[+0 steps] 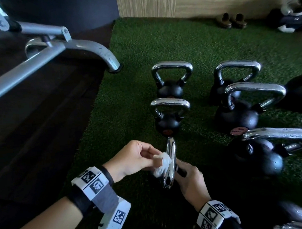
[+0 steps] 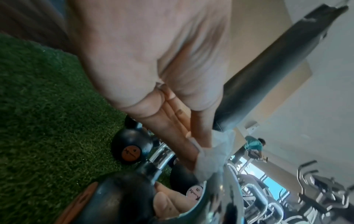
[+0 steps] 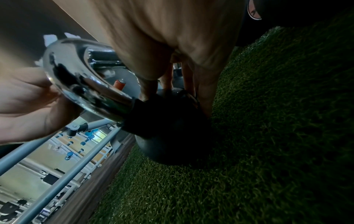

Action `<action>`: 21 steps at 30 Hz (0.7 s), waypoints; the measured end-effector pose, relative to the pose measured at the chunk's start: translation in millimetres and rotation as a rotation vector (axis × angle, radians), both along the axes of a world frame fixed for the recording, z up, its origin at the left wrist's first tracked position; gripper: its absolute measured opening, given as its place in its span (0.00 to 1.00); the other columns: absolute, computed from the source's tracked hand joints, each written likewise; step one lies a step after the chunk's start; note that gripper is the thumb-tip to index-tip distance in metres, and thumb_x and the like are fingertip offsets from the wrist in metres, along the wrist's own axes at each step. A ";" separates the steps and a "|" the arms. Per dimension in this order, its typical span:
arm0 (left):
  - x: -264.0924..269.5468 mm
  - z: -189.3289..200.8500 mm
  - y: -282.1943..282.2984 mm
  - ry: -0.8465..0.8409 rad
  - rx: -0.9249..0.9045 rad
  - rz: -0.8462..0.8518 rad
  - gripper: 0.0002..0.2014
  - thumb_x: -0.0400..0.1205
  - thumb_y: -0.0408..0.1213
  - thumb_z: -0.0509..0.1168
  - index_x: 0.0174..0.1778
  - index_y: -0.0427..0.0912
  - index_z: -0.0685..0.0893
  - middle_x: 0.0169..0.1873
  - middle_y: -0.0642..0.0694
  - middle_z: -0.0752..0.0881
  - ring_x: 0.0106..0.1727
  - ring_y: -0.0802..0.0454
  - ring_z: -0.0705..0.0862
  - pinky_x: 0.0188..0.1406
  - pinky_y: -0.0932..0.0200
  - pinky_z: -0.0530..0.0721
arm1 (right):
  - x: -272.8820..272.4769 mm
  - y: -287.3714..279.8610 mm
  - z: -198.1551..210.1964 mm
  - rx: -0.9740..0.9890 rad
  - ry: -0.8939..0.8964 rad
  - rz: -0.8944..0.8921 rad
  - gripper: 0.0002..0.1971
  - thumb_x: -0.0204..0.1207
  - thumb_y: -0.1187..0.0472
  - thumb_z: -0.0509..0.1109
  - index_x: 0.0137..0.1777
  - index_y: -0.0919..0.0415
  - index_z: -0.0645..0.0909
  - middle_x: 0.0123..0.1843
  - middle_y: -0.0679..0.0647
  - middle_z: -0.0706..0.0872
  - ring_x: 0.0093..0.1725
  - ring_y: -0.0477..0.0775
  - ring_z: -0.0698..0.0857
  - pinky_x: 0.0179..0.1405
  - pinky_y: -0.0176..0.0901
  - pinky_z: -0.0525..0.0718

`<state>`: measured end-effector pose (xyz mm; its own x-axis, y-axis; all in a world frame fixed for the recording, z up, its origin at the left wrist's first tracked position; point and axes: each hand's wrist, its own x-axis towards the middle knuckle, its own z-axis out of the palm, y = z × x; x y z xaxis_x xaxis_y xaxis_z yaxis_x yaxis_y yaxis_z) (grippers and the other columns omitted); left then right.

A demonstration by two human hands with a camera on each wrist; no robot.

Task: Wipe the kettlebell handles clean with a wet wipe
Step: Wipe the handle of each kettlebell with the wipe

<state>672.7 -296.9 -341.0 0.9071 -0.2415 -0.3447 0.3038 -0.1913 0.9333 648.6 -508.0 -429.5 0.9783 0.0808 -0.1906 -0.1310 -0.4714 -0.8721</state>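
Observation:
My left hand (image 1: 155,158) pinches a crumpled white wet wipe (image 1: 163,164) and presses it against the left side of a chrome kettlebell handle (image 1: 171,159), seen edge-on in the head view. My right hand (image 1: 186,174) grips that kettlebell from the right, fingers curled over its black ball (image 3: 168,128), which my hand hides in the head view. In the left wrist view the wipe (image 2: 214,154) sits at my fingertips on the handle (image 2: 218,200). The right wrist view shows the handle (image 3: 82,84) slanting up from the ball, my left hand (image 3: 28,106) behind it.
Several more kettlebells stand on the green turf (image 1: 136,97): two small ones (image 1: 168,124) (image 1: 170,89) just ahead, larger ones (image 1: 236,117) (image 1: 257,157) to the right. A grey bench frame (image 1: 52,49) stands on dark flooring at left. A pair of shoes (image 1: 231,20) lies by the far wall.

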 end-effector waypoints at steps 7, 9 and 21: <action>-20.7 -1.6 7.9 -0.120 0.051 -0.122 0.10 0.73 0.30 0.83 0.49 0.36 0.94 0.45 0.45 0.96 0.47 0.54 0.93 0.48 0.62 0.90 | 3.9 0.5 1.5 0.018 0.046 -0.023 0.21 0.77 0.52 0.80 0.69 0.46 0.87 0.51 0.40 0.87 0.55 0.37 0.87 0.47 0.16 0.76; -27.9 -0.2 8.5 -0.170 0.102 -0.147 0.10 0.72 0.33 0.84 0.48 0.39 0.94 0.46 0.51 0.96 0.49 0.54 0.94 0.52 0.61 0.90 | 4.0 0.7 0.3 0.004 0.047 -0.023 0.23 0.77 0.51 0.80 0.72 0.45 0.85 0.52 0.40 0.87 0.53 0.33 0.85 0.47 0.16 0.75; -40.2 -23.3 10.5 -0.367 0.308 -0.230 0.09 0.77 0.32 0.81 0.49 0.49 0.96 0.46 0.62 0.95 0.51 0.67 0.92 0.58 0.68 0.88 | 2.0 1.3 -2.3 -0.011 0.028 -0.029 0.22 0.76 0.51 0.81 0.70 0.47 0.87 0.55 0.41 0.89 0.55 0.33 0.86 0.56 0.20 0.78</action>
<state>632.5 -286.4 -364.3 0.9170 -0.3861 -0.1007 -0.1147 -0.4968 0.8602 650.6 -506.6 -431.8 0.9745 0.0501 -0.2187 -0.1692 -0.4762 -0.8629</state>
